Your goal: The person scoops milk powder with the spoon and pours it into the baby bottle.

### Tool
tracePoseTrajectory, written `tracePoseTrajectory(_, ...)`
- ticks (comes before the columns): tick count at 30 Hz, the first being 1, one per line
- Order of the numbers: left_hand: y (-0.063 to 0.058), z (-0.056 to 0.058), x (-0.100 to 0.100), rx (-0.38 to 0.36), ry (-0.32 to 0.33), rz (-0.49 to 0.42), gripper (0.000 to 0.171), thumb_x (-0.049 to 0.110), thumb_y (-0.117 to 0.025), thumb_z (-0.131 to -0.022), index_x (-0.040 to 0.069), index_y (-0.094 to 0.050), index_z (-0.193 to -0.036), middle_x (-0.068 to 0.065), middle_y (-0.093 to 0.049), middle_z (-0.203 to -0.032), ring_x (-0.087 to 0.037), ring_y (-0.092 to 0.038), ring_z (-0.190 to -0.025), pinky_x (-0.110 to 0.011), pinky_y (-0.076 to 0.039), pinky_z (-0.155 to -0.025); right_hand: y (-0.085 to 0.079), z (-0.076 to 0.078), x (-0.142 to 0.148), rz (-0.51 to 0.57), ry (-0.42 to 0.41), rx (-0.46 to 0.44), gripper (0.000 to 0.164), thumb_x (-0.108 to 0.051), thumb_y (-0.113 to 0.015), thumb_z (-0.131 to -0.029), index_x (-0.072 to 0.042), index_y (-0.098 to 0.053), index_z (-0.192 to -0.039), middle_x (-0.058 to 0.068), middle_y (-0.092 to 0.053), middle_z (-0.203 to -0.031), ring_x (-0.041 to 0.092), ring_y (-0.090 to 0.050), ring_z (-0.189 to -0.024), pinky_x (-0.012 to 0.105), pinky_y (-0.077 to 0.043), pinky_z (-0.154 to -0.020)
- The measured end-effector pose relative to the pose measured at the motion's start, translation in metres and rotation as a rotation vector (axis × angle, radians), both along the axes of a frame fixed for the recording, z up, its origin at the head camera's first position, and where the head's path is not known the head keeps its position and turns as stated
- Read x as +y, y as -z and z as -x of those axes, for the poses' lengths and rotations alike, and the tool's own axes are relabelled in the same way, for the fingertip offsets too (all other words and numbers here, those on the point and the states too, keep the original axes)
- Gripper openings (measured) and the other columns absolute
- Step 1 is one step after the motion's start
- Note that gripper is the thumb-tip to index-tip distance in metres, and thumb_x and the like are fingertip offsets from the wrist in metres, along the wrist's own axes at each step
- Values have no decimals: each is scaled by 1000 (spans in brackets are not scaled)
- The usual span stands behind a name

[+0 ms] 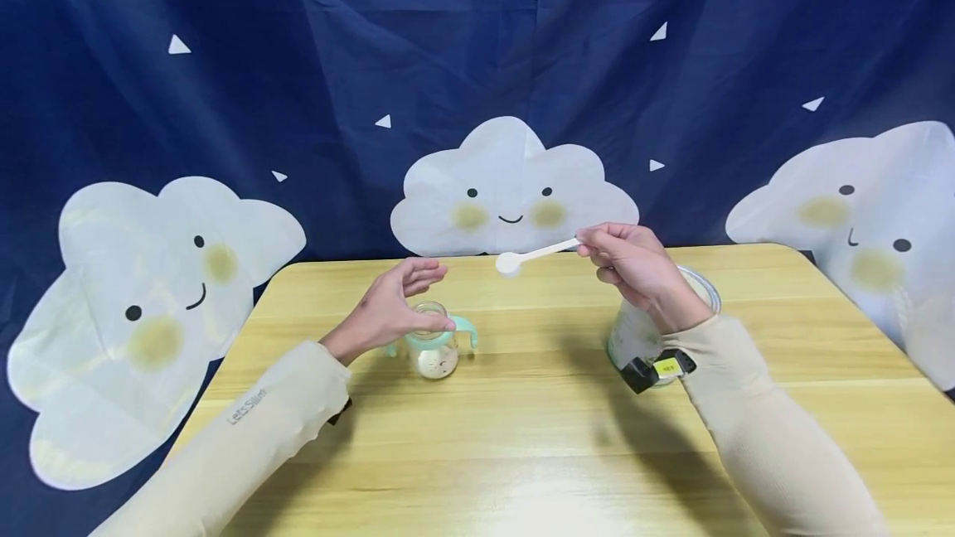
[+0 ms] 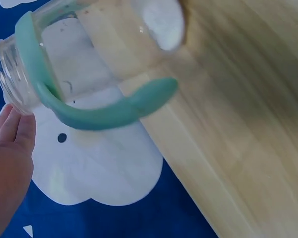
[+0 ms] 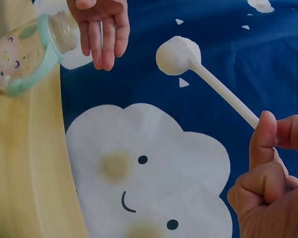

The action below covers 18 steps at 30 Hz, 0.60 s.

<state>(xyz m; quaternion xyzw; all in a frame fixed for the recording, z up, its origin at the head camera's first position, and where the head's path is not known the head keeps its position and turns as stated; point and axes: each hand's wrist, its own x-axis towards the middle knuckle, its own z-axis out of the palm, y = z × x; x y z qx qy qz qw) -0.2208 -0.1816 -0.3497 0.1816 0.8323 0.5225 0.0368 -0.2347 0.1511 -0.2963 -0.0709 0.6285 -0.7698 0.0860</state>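
Note:
My right hand (image 1: 634, 265) pinches the end of a white measuring scoop (image 1: 548, 251) between thumb and fingers, held in the air over the table. White powder is heaped in the scoop's bowl (image 3: 178, 55), as the right wrist view shows. A clear baby bottle (image 1: 436, 361) with a mint-green two-handled collar stands upright and uncapped on the left, some white powder at its bottom. Around its mouth, my left hand (image 1: 391, 309) is spread with fingers extended; in the right wrist view the fingers look straight. Whether it touches the bottle I cannot tell.
Behind my right wrist stands a can (image 1: 629, 330) with a pale rim, partly hidden by the hand and sleeve. Everything stands on a light wooden table (image 1: 507, 429). A dark blue curtain (image 1: 462, 40) with smiling clouds hangs along the far edge.

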Motion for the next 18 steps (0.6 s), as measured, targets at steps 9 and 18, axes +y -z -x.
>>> tracePoseTrajectory(9,9,-8,-15,10,-18,16,82,14,-94,-69,3,-49,-137,-12,-57,-141,-32,-50,-133,-46,-38,-112,2,2,-26,-31,-12,6,28,0,-54,-97,-13,-68,-76,-5,-61,-67,2,-34,-53,14,-21,-42)
tracePoseTrajectory(18,16,-11,-22,12,-30,20,83,13,-94,-68,-2,-49,-137,-14,-59,-139,-32,-51,-133,-50,-38,-112,11,5,-48,-68,-22,-13,23,-2,-57,-95,-12,-67,-77,-5,-62,-68,2,-33,-52,14,-21,-41)
